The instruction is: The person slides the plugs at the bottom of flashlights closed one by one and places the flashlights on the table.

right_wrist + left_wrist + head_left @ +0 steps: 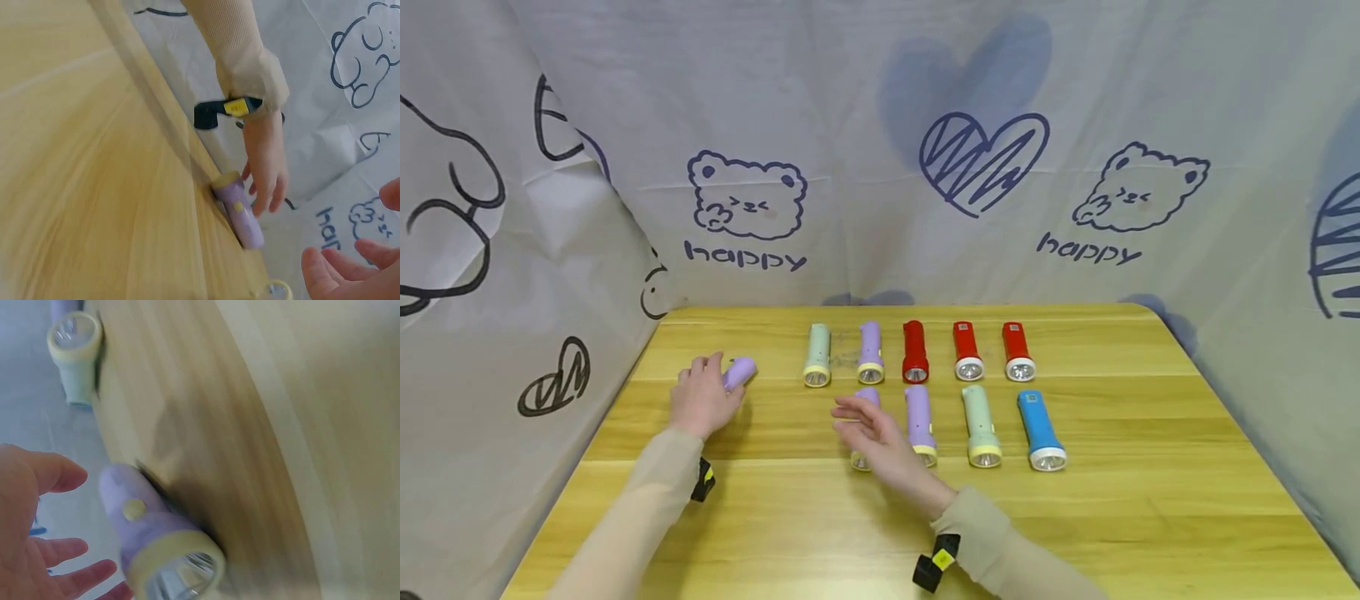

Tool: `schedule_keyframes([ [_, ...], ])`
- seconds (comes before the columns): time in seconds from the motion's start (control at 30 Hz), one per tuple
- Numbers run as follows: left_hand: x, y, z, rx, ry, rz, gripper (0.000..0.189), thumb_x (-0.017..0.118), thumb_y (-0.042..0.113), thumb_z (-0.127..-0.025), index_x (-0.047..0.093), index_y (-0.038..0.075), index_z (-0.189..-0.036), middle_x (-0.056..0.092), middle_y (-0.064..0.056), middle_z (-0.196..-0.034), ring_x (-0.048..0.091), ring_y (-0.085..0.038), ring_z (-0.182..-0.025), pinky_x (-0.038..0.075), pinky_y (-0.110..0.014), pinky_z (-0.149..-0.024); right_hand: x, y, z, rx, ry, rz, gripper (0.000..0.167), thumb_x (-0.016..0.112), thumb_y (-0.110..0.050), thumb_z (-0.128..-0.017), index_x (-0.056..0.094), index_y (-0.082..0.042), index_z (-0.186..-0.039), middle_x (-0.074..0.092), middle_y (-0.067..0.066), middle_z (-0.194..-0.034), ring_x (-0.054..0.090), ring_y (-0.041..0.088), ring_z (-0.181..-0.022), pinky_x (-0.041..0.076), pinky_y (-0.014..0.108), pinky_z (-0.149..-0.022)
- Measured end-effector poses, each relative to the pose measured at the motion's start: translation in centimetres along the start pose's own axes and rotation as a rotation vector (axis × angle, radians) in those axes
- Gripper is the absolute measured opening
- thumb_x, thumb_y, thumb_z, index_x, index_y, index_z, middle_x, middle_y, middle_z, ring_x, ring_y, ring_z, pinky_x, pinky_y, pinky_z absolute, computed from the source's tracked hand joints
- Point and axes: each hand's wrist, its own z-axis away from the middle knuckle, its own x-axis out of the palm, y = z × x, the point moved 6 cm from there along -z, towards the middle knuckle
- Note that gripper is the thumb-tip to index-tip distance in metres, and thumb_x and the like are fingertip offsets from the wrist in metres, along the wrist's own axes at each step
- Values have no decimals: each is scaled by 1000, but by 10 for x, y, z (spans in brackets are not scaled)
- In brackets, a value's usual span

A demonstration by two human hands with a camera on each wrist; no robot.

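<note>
On the left of the table lies a purple flashlight (741,372) with a pale yellow head. My left hand (703,396) is just beside it; in the left wrist view its fingers are spread and a gap shows between them and the purple body (140,509). My right hand (880,442) hovers over the front row with relaxed fingers and holds nothing. It partly hides another purple flashlight (861,461). Right of that hand lies a third purple flashlight (919,417).
Behind stand out a mint flashlight (817,354), a purple one (870,350) and red ones, such as the darker red flashlight (915,350). In front are a mint flashlight (981,423) and a blue flashlight (1040,427). A printed white cloth (850,125) borders the wooden table (1150,500).
</note>
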Motion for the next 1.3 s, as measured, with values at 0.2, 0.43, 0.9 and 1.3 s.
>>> schedule_keyframes([
  [0.2,7,-11,-4,-34,-86,-33,70,57,30,-96,34,-12,-148,45,-40,-140,51,-58,-117,49,-68,-89,18,5,-5,50,-30,-65,46,51,-11,-104,43,5,-146,53,32,-143,53,47,-131,51,46,-109],
  [0.43,15,-16,-5,-33,-139,-45,62,54,28,-98,42,-14,-142,51,-38,-134,53,-57,-111,50,-67,-86,28,8,-2,78,-65,-64,48,51,-15,-104,42,2,-148,52,29,-144,55,42,-132,51,40,-109],
  [0.9,21,-1,-3,16,-132,-16,48,67,16,-88,56,-15,-124,63,-32,-112,63,-46,-97,54,-58,-86,27,9,2,101,-70,-56,49,52,-21,-105,43,0,-148,52,27,-145,56,40,-131,52,41,-108],
  [1.3,28,11,16,35,-231,66,51,70,16,-84,55,-13,-124,67,-28,-106,64,-32,-86,56,-50,-79,17,11,9,108,-75,-88,48,53,-18,-104,44,3,-146,52,29,-144,53,44,-132,50,48,-110],
])
